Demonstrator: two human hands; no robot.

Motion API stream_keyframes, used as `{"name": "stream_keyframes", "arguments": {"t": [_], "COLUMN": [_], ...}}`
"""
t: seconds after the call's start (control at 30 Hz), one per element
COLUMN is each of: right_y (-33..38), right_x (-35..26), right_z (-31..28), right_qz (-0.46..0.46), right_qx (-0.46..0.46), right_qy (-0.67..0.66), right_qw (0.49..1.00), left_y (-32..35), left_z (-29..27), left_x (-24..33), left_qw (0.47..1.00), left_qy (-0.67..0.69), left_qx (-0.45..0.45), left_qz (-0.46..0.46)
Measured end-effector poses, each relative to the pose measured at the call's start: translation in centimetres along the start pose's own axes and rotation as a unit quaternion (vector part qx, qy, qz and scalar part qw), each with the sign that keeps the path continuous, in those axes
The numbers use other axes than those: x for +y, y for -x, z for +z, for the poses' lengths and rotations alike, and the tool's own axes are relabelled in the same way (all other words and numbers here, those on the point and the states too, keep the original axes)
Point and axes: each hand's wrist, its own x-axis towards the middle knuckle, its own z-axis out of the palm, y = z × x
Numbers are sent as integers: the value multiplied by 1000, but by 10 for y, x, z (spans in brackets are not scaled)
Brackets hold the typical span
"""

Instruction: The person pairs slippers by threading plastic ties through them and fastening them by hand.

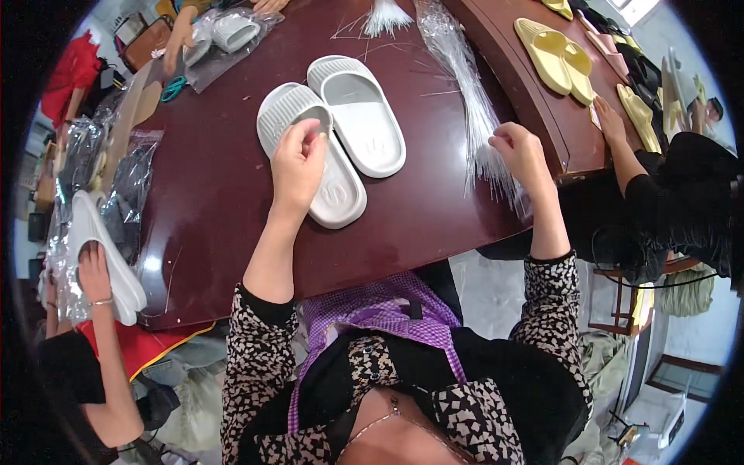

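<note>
Two pale grey slide sandals lie side by side on the dark red table (217,186). My left hand (297,164) rests on the nearer sandal (341,194), fingers pinched at its ribbed strap. The farther sandal (360,116) lies untouched beside it. My right hand (521,153) reaches into a bundle of thin clear plastic strands (477,116) near the table's right edge, fingers curled around some of them.
Another person's hand (93,267) holds a white sandal (105,256) in clear bags at the left. Yellow sandals (554,54) lie on a second table at the right, with another person's hand (612,120) beside them. More bagged sandals (229,31) and green scissors (173,87) lie far left.
</note>
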Motion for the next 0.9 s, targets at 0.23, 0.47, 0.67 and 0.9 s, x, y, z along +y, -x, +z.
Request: {"name": "stream_keyframes", "arguments": {"t": [0.23, 0.47, 0.67, 0.9], "right_y": [-47, -50, -48, -43], "right_x": [-1, 23, 30, 35], "right_z": [12, 20, 19, 20], "right_qz": [2, 54, 75, 56], "right_qx": [22, -15, 0, -2], "right_qy": [76, 153, 78, 70], "right_qw": [997, 987, 994, 996], "left_y": [2, 2, 1, 0], "left_z": [2, 3, 3, 5], "left_x": [5, 4, 4, -6], "left_qw": [997, 996, 997, 996], "left_qy": [-16, -14, -8, 4], "left_qx": [13, 16, 13, 25], "left_qz": [77, 84, 75, 89]}}
